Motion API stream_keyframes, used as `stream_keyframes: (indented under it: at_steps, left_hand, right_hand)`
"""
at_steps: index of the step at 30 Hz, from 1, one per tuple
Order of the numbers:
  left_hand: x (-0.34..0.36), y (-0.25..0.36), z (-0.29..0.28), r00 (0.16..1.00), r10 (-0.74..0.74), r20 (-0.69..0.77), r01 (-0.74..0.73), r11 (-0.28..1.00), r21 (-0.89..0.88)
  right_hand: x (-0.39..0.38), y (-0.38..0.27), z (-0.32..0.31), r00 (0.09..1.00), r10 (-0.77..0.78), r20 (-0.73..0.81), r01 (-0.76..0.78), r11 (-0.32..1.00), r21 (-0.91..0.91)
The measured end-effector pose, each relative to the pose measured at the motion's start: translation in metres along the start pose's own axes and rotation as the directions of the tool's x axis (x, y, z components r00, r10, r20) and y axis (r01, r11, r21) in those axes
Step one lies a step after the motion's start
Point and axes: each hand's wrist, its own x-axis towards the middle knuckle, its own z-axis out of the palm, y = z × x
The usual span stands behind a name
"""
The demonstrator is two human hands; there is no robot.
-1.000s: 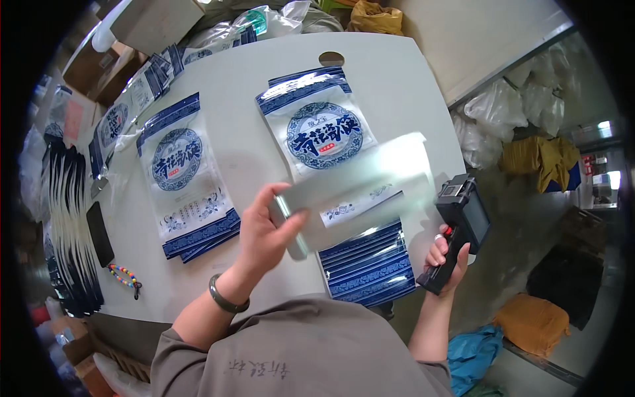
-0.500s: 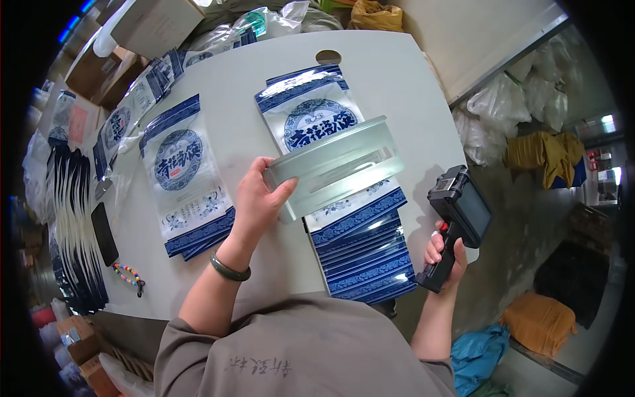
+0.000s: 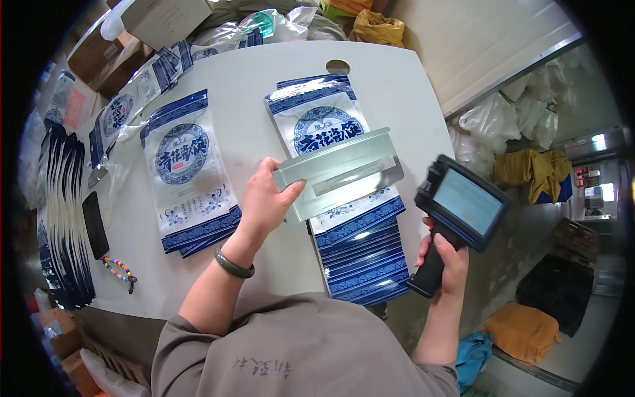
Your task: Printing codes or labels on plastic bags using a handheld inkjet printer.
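My left hand grips the left end of a pale green see-through plastic guide with a long slot in it. This guide lies over a fanned stack of blue and white printed plastic bags, covering their middle. In my right hand, to the right of the stack, is a black handheld inkjet printer, held by its grip with its lit screen facing up toward me. It is apart from the guide and the bags. A second pile of the same bags lies flat left of my left hand.
The white table has a round hole near its far edge. On its left are a black phone, a beaded strap and a long row of bags. Cartons stand far left; clear plastic bags hang at right.
The printer in my right hand has turned so its screen now faces me, and it has shifted slightly left. My left hand and the guide have barely moved; the whole view shifted a little.
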Motion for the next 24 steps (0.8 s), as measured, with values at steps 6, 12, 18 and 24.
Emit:
stream_keyframes:
  at_steps: [6, 12, 18, 24]
  left_hand:
    - [0.002, -0.011, 0.004, 0.998, 0.056, -0.036, -0.057, 0.997, -0.049]
    - [0.0, -0.003, 0.001, 0.998, 0.048, -0.043, -0.049, 0.999, -0.021]
    - [-0.001, 0.006, -0.005, 1.0, -0.005, -0.006, 0.005, 1.0, -0.014]
    - [-0.001, -0.004, 0.001, 0.998, 0.054, -0.036, -0.056, 0.997, -0.048]
  right_hand:
    - [0.01, -0.016, 0.036, 0.977, 0.196, 0.083, -0.155, 0.921, -0.357]
    - [0.014, -0.022, 0.08, 0.956, 0.256, 0.145, -0.13, 0.808, -0.574]
    - [0.017, -0.012, 0.112, 0.924, 0.354, 0.142, -0.183, 0.738, -0.65]
    - [0.027, -0.005, 0.119, 0.91, 0.413, 0.032, -0.233, 0.574, -0.785]
